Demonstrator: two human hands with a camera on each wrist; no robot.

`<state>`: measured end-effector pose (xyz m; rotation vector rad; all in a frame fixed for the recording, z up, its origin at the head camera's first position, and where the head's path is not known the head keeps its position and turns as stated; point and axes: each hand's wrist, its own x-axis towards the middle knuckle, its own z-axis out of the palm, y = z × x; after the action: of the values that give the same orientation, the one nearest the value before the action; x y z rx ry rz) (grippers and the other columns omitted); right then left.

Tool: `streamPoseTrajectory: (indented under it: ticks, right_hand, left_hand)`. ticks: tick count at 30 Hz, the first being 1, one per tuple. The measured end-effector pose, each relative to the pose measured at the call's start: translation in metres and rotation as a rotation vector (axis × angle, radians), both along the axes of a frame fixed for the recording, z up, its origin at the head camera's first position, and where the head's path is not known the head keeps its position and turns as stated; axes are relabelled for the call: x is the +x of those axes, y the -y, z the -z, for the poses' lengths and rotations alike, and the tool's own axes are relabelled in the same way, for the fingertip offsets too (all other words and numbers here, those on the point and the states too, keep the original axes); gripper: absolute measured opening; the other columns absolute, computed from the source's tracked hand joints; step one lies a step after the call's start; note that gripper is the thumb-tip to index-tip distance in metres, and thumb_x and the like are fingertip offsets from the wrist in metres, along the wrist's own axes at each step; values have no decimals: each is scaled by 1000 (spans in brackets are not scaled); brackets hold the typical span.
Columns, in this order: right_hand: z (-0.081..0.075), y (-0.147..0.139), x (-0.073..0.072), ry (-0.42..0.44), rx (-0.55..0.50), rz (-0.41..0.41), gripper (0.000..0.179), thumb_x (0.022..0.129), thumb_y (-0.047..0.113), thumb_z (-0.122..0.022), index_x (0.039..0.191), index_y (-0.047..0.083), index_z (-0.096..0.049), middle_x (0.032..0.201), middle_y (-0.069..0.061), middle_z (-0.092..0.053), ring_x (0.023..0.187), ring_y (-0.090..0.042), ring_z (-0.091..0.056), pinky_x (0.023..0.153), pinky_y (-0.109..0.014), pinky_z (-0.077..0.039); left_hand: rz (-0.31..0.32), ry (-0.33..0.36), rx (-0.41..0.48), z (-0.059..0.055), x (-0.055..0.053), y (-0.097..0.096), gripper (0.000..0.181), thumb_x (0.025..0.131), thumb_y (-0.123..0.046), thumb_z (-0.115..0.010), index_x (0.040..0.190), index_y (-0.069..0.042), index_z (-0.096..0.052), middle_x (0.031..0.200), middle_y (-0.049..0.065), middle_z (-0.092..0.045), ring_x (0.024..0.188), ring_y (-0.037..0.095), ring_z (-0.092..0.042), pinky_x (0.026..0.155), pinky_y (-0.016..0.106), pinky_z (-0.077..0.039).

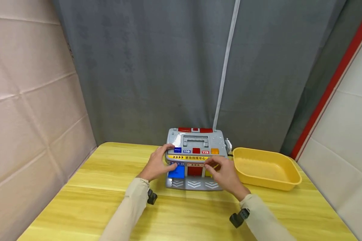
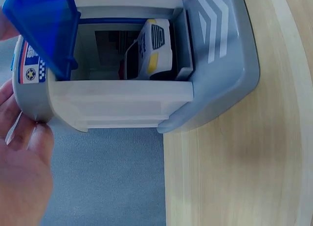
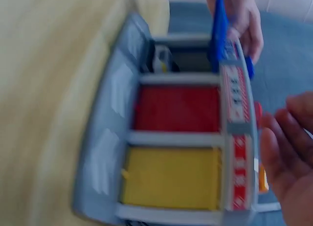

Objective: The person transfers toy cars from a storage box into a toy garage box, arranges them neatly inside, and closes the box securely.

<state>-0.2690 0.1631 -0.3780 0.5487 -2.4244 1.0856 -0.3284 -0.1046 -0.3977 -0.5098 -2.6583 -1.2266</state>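
Note:
A grey toy garage [image 1: 175,137] stands on the table with blue, red and yellow doors along its front. My left hand [image 1: 155,164] grips its left upper corner, fingers around the edge and thumb by the blue door [image 2: 44,30]. That door is swung up. Inside the bay behind it sits a white toy car [image 2: 159,47], nose toward the ramp. The red door [image 3: 176,108] and yellow door [image 3: 171,177] are down. My right hand [image 1: 224,174] hovers before the front's right side, fingers loosely curled with nothing between them.
To the garage's right stands a yellow plastic tray [image 1: 266,185] on the wooden table [image 1: 181,214]. A small white part [image 1: 228,144] sticks out from the garage's right side. Behind the table hangs a grey curtain [image 1: 144,73].

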Motion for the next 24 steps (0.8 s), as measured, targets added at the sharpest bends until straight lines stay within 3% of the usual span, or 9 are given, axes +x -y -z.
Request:
streamPoseTrajectory:
  ticks: [2,5,9,13,19,24]
  right_hand:
    - [-8,-7,-6,-84,30,54,11,85,7,-77,95,6,-74,91,-6,-74,83,-17,-66,69,-28,-61]
    - [-17,-19,-16,-100,83,122,25,84,10,-79,107,5,-71,106,-11,-70,99,-25,-60,80,-37,-59]
    - [-19,-31,-27,45,154,131,50,83,12,-80,130,7,-62,129,-16,-61,115,-31,-47,93,-48,-52]
    - [-12,-37,-33,164,163,97,65,84,15,-80,141,6,-52,137,-19,-59,124,-34,-45,109,-55,-43]
    - [-7,-39,-38,198,113,93,65,85,18,-80,141,6,-51,136,-18,-60,122,-34,-49,111,-55,-42]
    - [-4,-40,-40,245,77,95,64,86,18,-79,142,7,-50,140,-17,-56,125,-34,-49,112,-55,-44]
  left_hand:
    - [16,8,-4,0,0,1,74,78,-25,-84,142,-29,-47,144,5,-55,133,30,-48,115,61,-40]
    - [31,1,-4,-1,0,2,84,72,-17,-88,143,-27,-46,145,5,-54,135,30,-47,116,60,-40]
    - [22,-23,-15,0,0,0,93,66,-9,-92,145,-24,-45,148,5,-52,138,29,-45,117,60,-39]
    - [2,-68,-55,3,-1,-2,97,63,-6,-94,146,-21,-45,149,5,-52,137,29,-45,118,56,-40]
    - [-58,-223,-174,8,-6,-8,99,59,-7,-96,144,-17,-46,144,7,-56,129,28,-50,116,48,-45]
    - [-138,-377,-275,17,-9,-13,101,54,-7,-98,142,-14,-47,136,8,-59,121,27,-53,101,47,-56]
